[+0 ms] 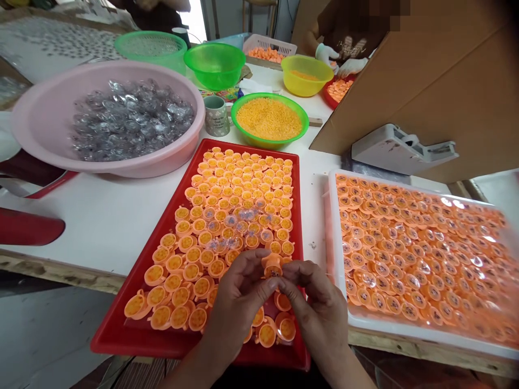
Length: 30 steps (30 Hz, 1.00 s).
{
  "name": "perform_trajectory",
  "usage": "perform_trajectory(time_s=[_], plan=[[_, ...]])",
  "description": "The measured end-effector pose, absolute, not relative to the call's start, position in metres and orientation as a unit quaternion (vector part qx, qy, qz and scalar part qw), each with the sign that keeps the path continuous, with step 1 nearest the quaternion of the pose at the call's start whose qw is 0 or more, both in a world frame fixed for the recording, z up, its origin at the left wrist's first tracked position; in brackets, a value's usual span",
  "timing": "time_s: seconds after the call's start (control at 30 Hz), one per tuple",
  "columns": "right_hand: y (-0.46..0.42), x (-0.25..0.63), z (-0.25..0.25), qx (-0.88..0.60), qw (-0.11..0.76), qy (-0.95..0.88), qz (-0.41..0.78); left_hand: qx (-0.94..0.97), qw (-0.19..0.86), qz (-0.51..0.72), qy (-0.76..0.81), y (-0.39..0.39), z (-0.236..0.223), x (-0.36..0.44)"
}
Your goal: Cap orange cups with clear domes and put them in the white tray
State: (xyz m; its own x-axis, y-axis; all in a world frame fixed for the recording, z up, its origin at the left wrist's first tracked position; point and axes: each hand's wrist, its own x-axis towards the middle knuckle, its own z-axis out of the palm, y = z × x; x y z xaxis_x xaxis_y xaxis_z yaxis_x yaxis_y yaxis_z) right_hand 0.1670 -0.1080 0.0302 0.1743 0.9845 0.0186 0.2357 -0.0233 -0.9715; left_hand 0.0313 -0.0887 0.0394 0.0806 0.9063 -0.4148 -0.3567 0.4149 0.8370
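Both my hands meet over the near end of a red tray packed with several small orange cups filled with yellow beads. My left hand and my right hand pinch one orange cup between their fingertips, just above the tray. A few clear plastic lids lie on the cups in the tray's middle. To the right stands a white tray full of orange cups that have clear lids on them.
A pink basin of clear lids sits at the left. A green bowl of yellow beads and a mug stand behind the red tray. Other bowls, a basket, a cardboard sheet and another person's gloved hands are at the back.
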Motion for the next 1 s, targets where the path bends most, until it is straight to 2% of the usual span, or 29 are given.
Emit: perform_trajectory(time_s=[0.23, 0.47, 0.77, 1.0], plan=[[-0.114, 0.169, 0.032, -0.588, 0.49, -0.501, 0.404, 0.311, 0.624, 0.477, 0.535, -0.094, 0.055, 0.036], [-0.121, 0.167, 0.031, -0.607, 0.479, -0.477, 0.418, 0.4, 0.602, 0.473, 0.505, -0.097, 0.047, 0.032], [-0.124, 0.165, 0.028, -0.593, 0.503, -0.401, 0.484, 0.321, 0.663, 0.477, 0.479, -0.099, 0.043, 0.035], [-0.124, 0.156, 0.028, -0.611, 0.508, -0.455, 0.402, 0.231, 0.708, 0.497, 0.445, -0.099, 0.036, 0.043]])
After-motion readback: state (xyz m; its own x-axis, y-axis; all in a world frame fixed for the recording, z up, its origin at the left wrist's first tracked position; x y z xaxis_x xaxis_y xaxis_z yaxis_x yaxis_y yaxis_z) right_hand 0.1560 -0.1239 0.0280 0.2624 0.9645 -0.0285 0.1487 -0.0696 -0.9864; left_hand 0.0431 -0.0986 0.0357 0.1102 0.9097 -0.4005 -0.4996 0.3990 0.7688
